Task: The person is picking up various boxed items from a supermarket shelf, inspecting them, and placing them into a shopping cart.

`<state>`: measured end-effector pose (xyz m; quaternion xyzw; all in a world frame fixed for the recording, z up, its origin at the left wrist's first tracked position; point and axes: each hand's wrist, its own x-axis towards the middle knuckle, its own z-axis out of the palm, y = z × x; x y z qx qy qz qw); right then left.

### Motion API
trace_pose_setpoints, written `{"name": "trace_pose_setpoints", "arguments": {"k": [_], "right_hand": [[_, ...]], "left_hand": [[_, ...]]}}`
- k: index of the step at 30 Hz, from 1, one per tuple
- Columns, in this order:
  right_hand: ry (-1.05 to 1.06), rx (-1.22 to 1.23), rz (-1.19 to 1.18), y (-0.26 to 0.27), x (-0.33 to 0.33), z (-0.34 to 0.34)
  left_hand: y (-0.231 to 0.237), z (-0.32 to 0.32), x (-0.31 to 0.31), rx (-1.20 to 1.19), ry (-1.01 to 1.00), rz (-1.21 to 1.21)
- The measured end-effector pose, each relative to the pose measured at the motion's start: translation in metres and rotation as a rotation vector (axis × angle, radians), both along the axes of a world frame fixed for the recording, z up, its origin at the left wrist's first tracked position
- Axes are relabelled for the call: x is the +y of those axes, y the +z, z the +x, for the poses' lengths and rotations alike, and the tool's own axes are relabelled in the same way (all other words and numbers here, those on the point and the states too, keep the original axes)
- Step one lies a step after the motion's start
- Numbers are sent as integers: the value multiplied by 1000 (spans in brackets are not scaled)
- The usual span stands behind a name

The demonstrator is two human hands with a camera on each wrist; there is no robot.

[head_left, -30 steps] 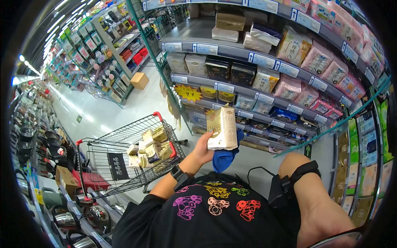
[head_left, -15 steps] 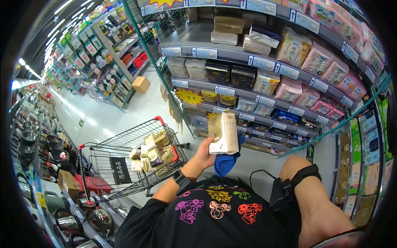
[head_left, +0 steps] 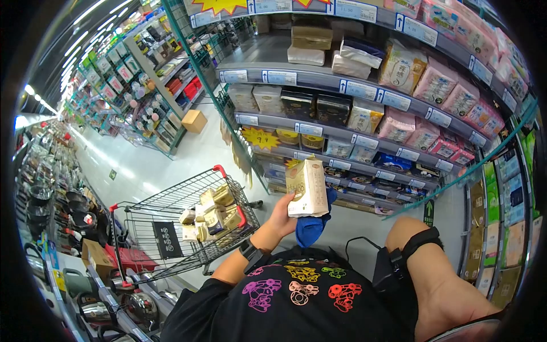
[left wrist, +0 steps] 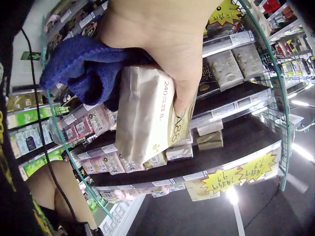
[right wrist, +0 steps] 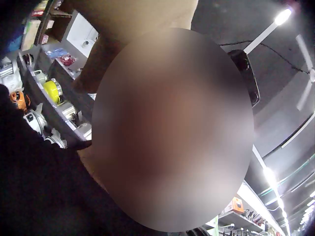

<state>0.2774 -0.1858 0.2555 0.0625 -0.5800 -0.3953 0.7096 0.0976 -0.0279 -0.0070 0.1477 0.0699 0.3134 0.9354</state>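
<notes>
My left hand grips a cream and gold tissue pack, holding it upright in front of my chest. In the left wrist view the thumb presses along the printed face of the pack. A dark blue cloth hangs below the pack, bunched against the palm side. My right arm is bent up, and the right hand is close to my head at the lower right; its fingers are out of sight in the head view. Several similar gold and cream packs lie in the shopping cart.
A wire shopping cart with red corners stands at my left. Ahead, a store shelf holds rows of tissue packs with price tags. Pans and kettles line the left side. A cardboard box sits on the aisle floor.
The tissue pack has dropped slightly and tilted a little in my left hand's grip. The cart appears slightly further right and lower in view. The right arm stays bent.
</notes>
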Motion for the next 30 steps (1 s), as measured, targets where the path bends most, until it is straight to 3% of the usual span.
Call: {"name": "trace_pose_setpoints", "arguments": {"k": [1, 6, 8, 12, 17, 22, 25, 28, 30], "right_hand": [[-5, 72, 152, -1, 0, -3], [429, -110, 106, -14, -6, 10], [507, -111, -81, -19, 12, 9], [601, 46, -711, -40, 60, 7], [1073, 262, -1337, -62, 102, 6], [1358, 358, -1441, -69, 117, 6], [1442, 392, -1495, -72, 119, 5], [1486, 399, -1535, -75, 121, 6], [1505, 395, -1553, -75, 123, 5]], "left_hand": [[0, 0, 0, -2, 0, -1], [2, 0, 0, 12, 26, -6], [-2, -2, 0, 6, 22, -28], [-10, -7, 3, 43, 75, -12], [22, -12, 7, 168, 233, 83], [39, -17, 10, 103, 286, 231], [38, -24, 9, 303, 430, 259], [38, -25, 7, 87, 401, 228], [42, -25, 6, 155, 415, 214]]}}
